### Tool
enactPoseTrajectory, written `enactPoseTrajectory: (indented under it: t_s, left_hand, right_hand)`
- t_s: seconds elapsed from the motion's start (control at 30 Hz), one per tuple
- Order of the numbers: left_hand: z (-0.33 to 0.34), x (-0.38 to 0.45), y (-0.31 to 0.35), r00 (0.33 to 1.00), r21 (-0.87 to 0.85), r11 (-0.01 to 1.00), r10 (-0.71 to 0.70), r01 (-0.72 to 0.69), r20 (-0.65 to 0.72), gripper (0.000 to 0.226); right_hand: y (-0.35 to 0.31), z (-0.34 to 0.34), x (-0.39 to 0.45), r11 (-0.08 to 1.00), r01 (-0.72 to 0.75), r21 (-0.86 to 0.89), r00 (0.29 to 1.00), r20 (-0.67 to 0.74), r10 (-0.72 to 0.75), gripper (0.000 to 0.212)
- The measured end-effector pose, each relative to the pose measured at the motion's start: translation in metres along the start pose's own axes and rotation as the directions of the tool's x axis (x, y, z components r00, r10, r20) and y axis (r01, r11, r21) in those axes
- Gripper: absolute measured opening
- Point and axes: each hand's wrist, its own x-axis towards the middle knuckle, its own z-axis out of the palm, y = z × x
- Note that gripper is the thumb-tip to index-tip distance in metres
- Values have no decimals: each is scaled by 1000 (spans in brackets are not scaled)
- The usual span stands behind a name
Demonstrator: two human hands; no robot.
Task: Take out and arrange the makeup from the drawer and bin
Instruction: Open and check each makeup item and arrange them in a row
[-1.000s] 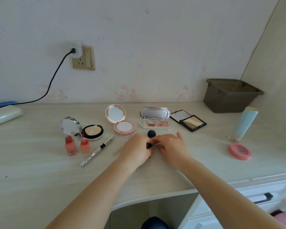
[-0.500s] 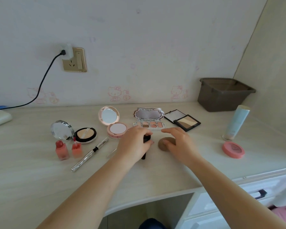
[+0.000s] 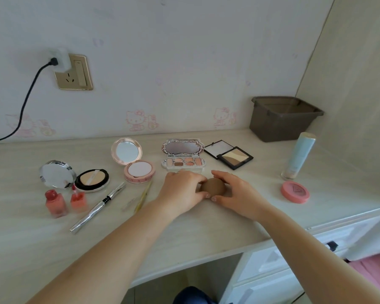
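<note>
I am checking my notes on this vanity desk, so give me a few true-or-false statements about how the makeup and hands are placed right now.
1. Both hands touch the brown sponge. True: left hand and right hand flank it.
2. The pink round compact is open. False: it lies closed.
3. The brown bin stands at the desk's back right. True.
4. The blue tube lies flat. False: it stands upright.
5. The silver pen lies left of the left hand. True.
</note>
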Motion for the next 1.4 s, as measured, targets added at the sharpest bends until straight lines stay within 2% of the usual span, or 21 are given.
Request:
enactPoseTrajectory:
  t_s: [0.23, 0.43, 0.6, 0.7, 0.8, 0.93, 1.0, 1.13, 1.27, 1.33, 1.4]
  left_hand:
    - [-2, 10, 8, 999, -97, 995, 41, -37, 31, 29]
    - [4, 19, 12, 992, -33, 998, 57, -54, 116, 24]
    - [0, 21, 16, 994, -39, 997, 67, -63, 91, 26]
    - [-1, 26, 27, 996, -122, 990, 81, -77, 29, 30]
    - [4, 33, 49, 991, -227, 965, 127, -132, -35, 27]
    - [14, 37, 85, 991, -364, 923, 134, -126, -2, 24]
    - [18, 38, 98, 991, -387, 915, 133, -119, 9, 23]
    - [25, 40, 111, 990, -415, 903, 137, -115, 24, 22]
    - [32, 42, 113, 992, -478, 874, 119, -85, 41, 22]
    - [32, 41, 113, 993, -522, 849, 114, -80, 33, 22]
    - [33, 40, 112, 995, -592, 804, 92, -56, 31, 22]
  right_hand:
    - [8, 0, 0, 999, -7, -43, 985, -174, 0, 67]
    - [14, 2, 2, 994, -53, -101, 983, -182, 34, 69]
    - [18, -2, 0, 997, -58, -44, 974, -223, 47, 65]
    - [29, -17, -15, 996, -75, -44, 940, -337, 55, 55]
    - [50, -37, -36, 985, -142, -95, 874, -479, 79, 46]
    - [82, -55, -56, 978, -206, -30, 792, -592, 148, 38]
    - [96, -61, -61, 971, -235, -44, 794, -585, 166, 40]
    - [109, -68, -61, 935, -336, -113, 846, -474, 246, 51]
    - [111, -71, -57, 910, -391, -139, 849, -437, 298, 54]
    - [110, -72, -56, 908, -401, -121, 842, -438, 313, 55]
    - [104, -71, -56, 927, -374, -29, 837, -440, 324, 53]
